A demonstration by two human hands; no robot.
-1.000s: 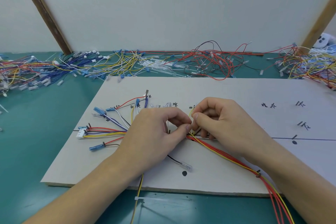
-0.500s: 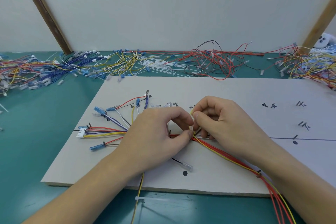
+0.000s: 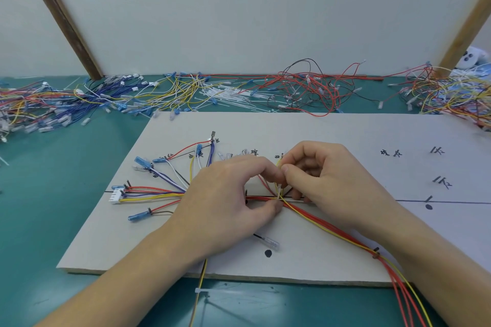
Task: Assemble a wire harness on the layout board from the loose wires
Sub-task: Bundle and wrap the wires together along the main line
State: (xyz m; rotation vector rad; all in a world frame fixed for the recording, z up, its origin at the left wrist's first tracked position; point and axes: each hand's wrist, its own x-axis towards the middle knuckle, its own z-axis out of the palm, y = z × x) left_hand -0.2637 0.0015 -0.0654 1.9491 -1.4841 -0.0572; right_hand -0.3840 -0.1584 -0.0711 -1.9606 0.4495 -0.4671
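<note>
The pale layout board [image 3: 332,135] lies on the green table, with black marks and pegs on it. A wire bundle [image 3: 329,228] of red and yellow wires runs across it toward the lower right. At the left its ends fan out to blue terminals and a white connector [image 3: 115,195]. My left hand [image 3: 225,202] pinches the bundle at the board's middle between thumb and forefinger. My right hand [image 3: 326,178] pinches a thin white cable tie [image 3: 279,190] standing up at the same spot. The two hands' fingertips nearly touch there.
Heaps of loose wires [image 3: 170,93] line the table's back edge from left to right, with a pile of white cable ties [image 3: 225,94] among them. One spare cable tie [image 3: 220,291] lies on the table before the board. A clear-capped black wire [image 3: 268,241] rests near a black dot.
My hands have stayed at the same spot on the bundle. The fingertips have shifted slightly, and the red wires under my left thumb show more.
</note>
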